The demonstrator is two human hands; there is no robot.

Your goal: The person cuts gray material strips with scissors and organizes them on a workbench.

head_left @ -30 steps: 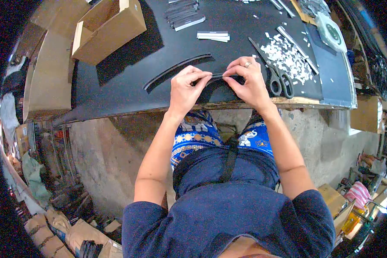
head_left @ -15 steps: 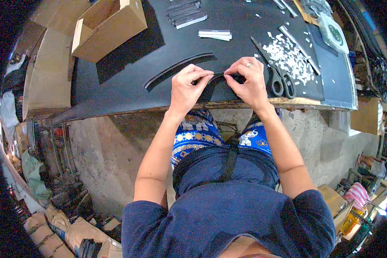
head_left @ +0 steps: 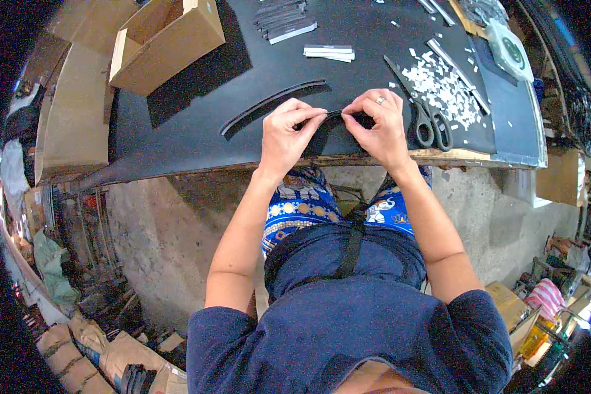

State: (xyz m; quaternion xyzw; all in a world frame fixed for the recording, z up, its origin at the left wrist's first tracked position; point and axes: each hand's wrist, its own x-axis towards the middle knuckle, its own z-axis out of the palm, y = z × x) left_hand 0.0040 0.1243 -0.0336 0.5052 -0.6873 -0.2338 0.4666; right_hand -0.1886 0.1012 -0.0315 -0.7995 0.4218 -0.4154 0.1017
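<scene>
My left hand (head_left: 291,131) and my right hand (head_left: 378,128) pinch a short black strip (head_left: 334,113) between thumbs and forefingers, above the near edge of the table. Only the middle of this strip shows; its ends are hidden by my fingers. A longer, curved black strip (head_left: 269,107) lies on the table left of my hands. Scissors (head_left: 427,121) with dark handles rest just right of my right hand, blades pointing away. Beyond them a heap of small white cut pieces (head_left: 443,88) is spread out.
An open cardboard box (head_left: 171,56) stands at the back left of the black tabletop (head_left: 177,148). Several dark strips (head_left: 282,20) lie at the back, with a small stack of white strips (head_left: 329,52) nearer. A clear plastic container (head_left: 509,52) sits at the far right.
Slightly more of the black strip shows between my fingertips, and it looks a little more bowed. Both hands stay in almost the same place.
</scene>
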